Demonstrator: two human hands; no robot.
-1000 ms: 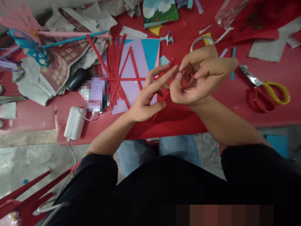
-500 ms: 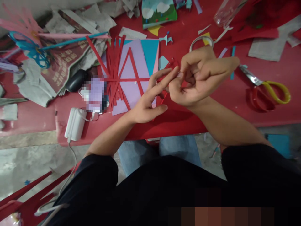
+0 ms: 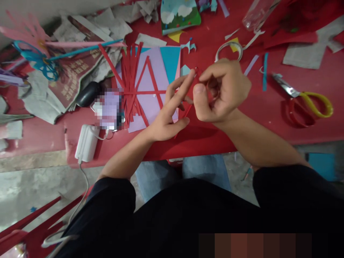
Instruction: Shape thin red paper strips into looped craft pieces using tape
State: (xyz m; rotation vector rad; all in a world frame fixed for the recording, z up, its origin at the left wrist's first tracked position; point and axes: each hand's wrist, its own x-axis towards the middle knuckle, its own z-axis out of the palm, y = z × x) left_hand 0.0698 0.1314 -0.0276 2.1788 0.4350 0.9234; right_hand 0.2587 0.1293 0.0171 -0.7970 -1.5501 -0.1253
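My left hand (image 3: pixel 172 113) is above the red table edge with its index finger stretched out and its thumb apart. I see nothing clearly gripped in it. Just right of it, my right hand (image 3: pixel 221 93) has its fingers curled in; whatever they hold, if anything, is hidden. A thin red paper strip (image 3: pixel 187 113) shows below and between the hands. Left of my left hand, a bundle of red paper strips (image 3: pixel 130 77) lies across lilac paper sheets (image 3: pixel 150 79) and a blue sheet (image 3: pixel 172 61).
Scissors (image 3: pixel 302 102) with red and yellow handles lie at right, near a tape roll (image 3: pixel 217 52). At left are a black computer mouse (image 3: pixel 88 94), a white power bank (image 3: pixel 87 142) with a cable, newspaper (image 3: pixel 40 95) and a blue paper-strip flower (image 3: pixel 37 57).
My right hand has drawn away from my left fingertips and turned, its fingers curling in more. My left hand stays nearly in place, its index finger pointing further up.
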